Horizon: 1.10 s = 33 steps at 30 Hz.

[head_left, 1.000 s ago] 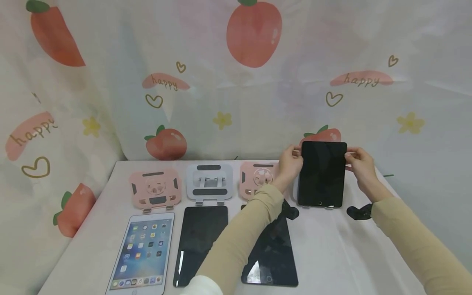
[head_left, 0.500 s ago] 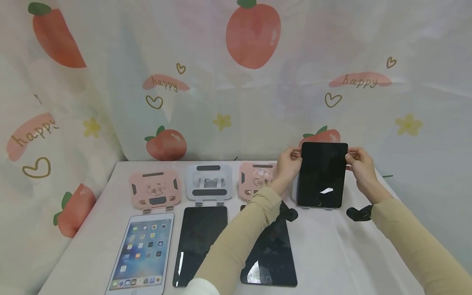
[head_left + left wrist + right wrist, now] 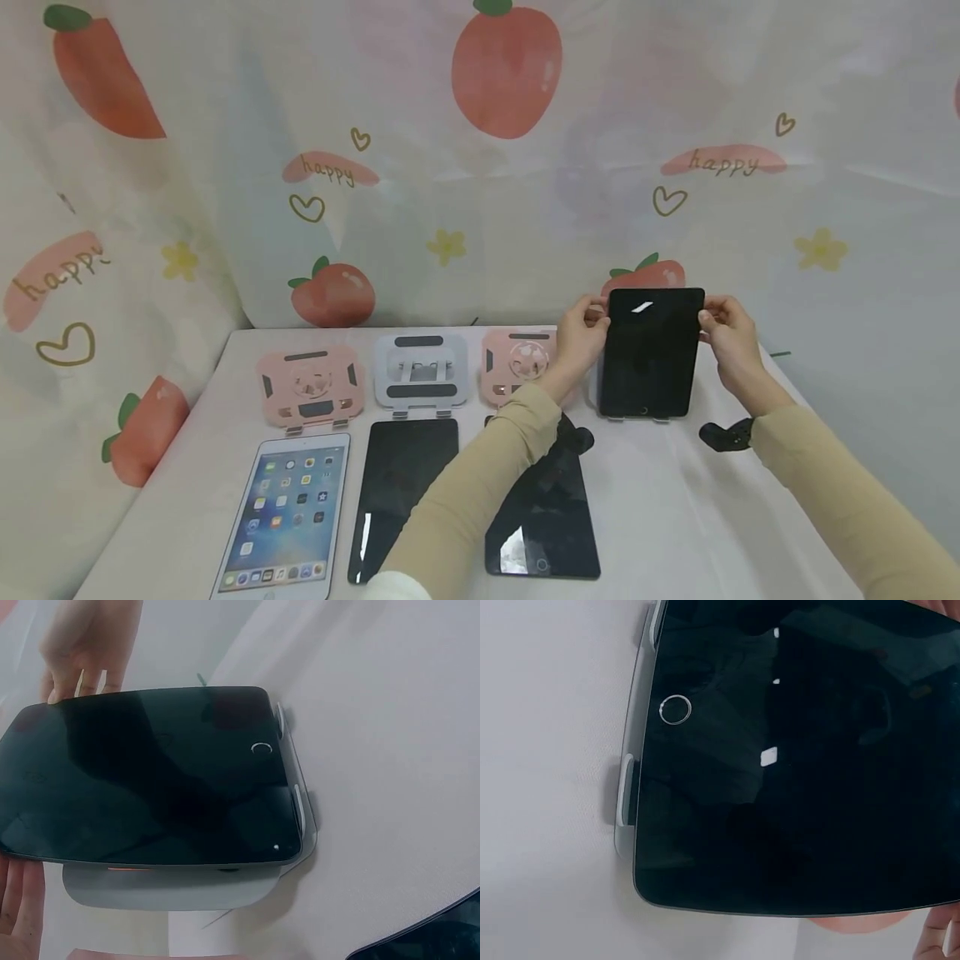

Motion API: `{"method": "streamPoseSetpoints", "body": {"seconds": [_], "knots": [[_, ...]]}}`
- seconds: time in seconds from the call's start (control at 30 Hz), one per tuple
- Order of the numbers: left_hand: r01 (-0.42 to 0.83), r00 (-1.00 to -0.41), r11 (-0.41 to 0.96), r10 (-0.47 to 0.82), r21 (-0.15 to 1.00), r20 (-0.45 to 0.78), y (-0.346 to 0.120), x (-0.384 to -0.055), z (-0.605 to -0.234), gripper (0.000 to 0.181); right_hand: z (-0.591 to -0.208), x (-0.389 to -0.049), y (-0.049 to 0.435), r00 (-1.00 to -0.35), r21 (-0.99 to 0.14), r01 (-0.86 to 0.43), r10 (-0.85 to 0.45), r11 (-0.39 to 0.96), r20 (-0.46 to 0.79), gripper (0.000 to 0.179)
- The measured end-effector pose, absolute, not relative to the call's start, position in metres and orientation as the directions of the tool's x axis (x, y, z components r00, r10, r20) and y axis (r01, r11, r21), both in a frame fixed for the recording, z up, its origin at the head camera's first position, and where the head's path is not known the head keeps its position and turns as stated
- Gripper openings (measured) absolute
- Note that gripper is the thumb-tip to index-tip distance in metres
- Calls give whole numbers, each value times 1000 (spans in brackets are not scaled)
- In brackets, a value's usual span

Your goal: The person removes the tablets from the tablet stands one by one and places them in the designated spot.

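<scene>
A black tablet [image 3: 649, 353] stands nearly upright at the back right of the table, its home button at the bottom. Behind and under it shows a pale grey stand [image 3: 172, 889], whose two lower lips reach round the tablet's bottom edge. My left hand [image 3: 581, 340] pinches the tablet's upper left edge, thumb in front. On the opposite edge my right hand [image 3: 737, 348] holds it the same way. In the right wrist view the tablet's lower edge sits at the small lips [image 3: 627, 791] of the stand. Most of the stand is hidden by the tablet.
Along the back stand a pink stand [image 3: 311, 387], a light blue one [image 3: 422, 373] and another pink one [image 3: 517, 362]. Before them lie a white tablet [image 3: 285, 512] with a lit screen and two black tablets [image 3: 405, 492], the right one partly under my left arm. A printed curtain hangs behind.
The view has shifted slightly left. Both hands keep their hold on the tablet's edges. A bright reflection on its screen has jumped from low to near the top; the tablet barely moves.
</scene>
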<state>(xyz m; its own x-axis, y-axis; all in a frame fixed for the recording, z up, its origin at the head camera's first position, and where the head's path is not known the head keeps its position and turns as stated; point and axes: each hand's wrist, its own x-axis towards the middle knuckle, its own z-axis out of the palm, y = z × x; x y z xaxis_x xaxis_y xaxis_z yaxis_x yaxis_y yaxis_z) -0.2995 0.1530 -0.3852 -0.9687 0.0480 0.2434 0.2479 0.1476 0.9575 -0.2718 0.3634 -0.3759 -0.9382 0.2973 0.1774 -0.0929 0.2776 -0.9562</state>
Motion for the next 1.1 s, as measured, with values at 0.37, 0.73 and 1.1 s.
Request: {"method": "streamPoseSetpoints", "body": {"seconds": [0.37,0.73,1.1], "knots": [[330,-944,163,64,930,324,148,-288,-381,28,-371,-261,362,-930,-957,-219,254,191,264,18],[419,-908,148,98,896,408,141,-270,-375,27,-361,-242,360,-923,-939,-336,175,69,343,20],[473,-879,150,138,868,456,133,-243,-372,27,-356,-217,358,-911,-915,-403,107,-20,399,21]]}}
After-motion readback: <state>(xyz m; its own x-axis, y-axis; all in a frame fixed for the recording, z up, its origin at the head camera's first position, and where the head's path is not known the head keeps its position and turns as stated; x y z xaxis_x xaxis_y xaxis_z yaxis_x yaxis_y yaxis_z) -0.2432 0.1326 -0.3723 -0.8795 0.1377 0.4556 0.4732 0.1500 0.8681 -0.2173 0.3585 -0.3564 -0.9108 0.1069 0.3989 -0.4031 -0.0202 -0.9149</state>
